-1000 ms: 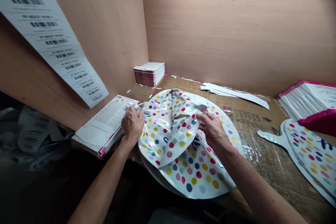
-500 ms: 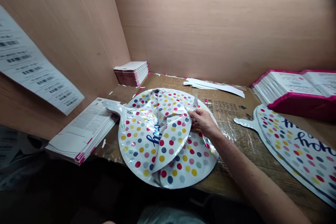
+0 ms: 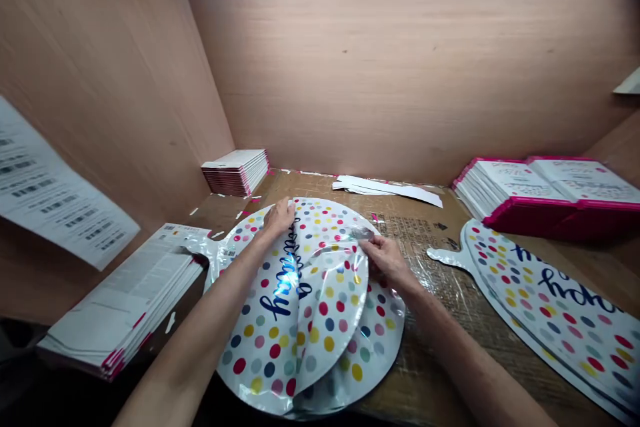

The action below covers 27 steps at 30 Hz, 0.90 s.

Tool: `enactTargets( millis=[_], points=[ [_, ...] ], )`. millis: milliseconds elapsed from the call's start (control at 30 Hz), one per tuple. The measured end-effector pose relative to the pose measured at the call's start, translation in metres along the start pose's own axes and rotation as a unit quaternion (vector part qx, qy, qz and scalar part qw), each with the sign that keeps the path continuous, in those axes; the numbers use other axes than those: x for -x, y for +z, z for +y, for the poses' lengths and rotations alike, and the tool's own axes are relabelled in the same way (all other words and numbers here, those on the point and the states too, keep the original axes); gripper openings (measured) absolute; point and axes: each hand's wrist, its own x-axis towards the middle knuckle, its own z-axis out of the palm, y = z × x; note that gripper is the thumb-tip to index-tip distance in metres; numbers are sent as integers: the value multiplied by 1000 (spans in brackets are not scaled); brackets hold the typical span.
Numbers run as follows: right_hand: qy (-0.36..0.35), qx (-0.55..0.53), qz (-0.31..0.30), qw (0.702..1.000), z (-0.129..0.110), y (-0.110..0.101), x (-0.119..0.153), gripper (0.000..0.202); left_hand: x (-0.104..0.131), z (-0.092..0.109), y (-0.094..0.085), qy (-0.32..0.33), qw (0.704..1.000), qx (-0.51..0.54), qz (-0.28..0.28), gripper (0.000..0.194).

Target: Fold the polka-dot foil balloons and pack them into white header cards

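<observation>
I had the right fingers (image 3: 371, 245) pinched shut on the right side of the folded balloon (image 3: 325, 320) on the desk (image 3: 425, 367). The left fingers (image 3: 287, 209) curled at its far edge, grip unclear.

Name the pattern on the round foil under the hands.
Multicoloured dots on white foil, head view.

a white foil balloon (image 3: 320, 320) with multicoloured dots and dark blue lettering lies partly folded over itself, wrinkled and flat, on the cardboard-covered worktop (image 3: 425, 347).
</observation>
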Motion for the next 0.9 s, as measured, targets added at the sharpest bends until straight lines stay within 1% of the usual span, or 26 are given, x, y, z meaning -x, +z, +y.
enactTargets(
  millis=[33,67,100,133,167,200,233,267,300,333,367,400,433,467,500,533,567,633,667,733,800,900],
  points=[
    [14,8,4,1000,6,-10,2,34,-2,1,10,-17,1000,-12,23,46],
    [34,20,0,999,11,-21,5,33,4,1,21,-32,999,-21,34,49],
    [51,42,-9,998,15,-31,8,32,17,2,34,-44,998,-32,39,53],
    [51,80,-10,995,17,-39,13,29,36,3,47,-50,997,-42,41,57],
    [34,139,3,990,16,-46,18,25,60,5,60,-48,997,-44,32,61],
    [-5,212,32,977,12,-50,23,21,86,9,73,-34,997,-56,27,65],
    [-63,284,73,954,5,-50,29,22,112,13,85,-25,997,-69,28,69],
    [-133,341,116,923,-6,-47,33,27,135,19,95,-22,996,-81,37,73],
    [-208,376,146,891,-19,-40,37,34,154,25,103,-13,995,-91,44,78],
    [-277,390,148,866,-32,-29,39,38,169,31,110,-7,993,-101,54,81],
    [-342,391,117,846,-47,-15,37,38,180,37,114,-2,992,-108,65,85],
    [-399,394,50,826,-60,0,33,35,187,42,117,3,991,-114,76,89],
    [-442,399,-23,803,-71,17,26,32,191,45,119,3,989,-119,87,93],
    [-462,409,-87,782,-80,33,15,31,195,48,120,1,987,-124,99,98],
    [-467,425,-132,764,-86,49,2,31,199,48,121,-4,985,-129,111,101],
    [-462,445,-158,751,-88,63,-13,32,203,47,122,-10,983,-135,125,100],
    [-452,469,-172,739,-88,75,-27,33,208,44,123,-17,979,-144,142,95],
    [-426,512,-179,724,-80,92,-54,37,220,35,129,-28,969,-165,179,77],
    [-417,525,-178,720,-73,98,-64,38,227,30,131,-32,965,-175,194,74],
    [-407,534,-175,720,-55,104,-79,41,239,20,135,-39,959,-185,212,77],
    [-398,532,-169,728,-39,103,-86,45,248,14,131,-27,959,-189,207,78],
    [-380,527,-155,745,-29,94,-90,48,258,12,113,35,969,-187,160,73]
  ],
)
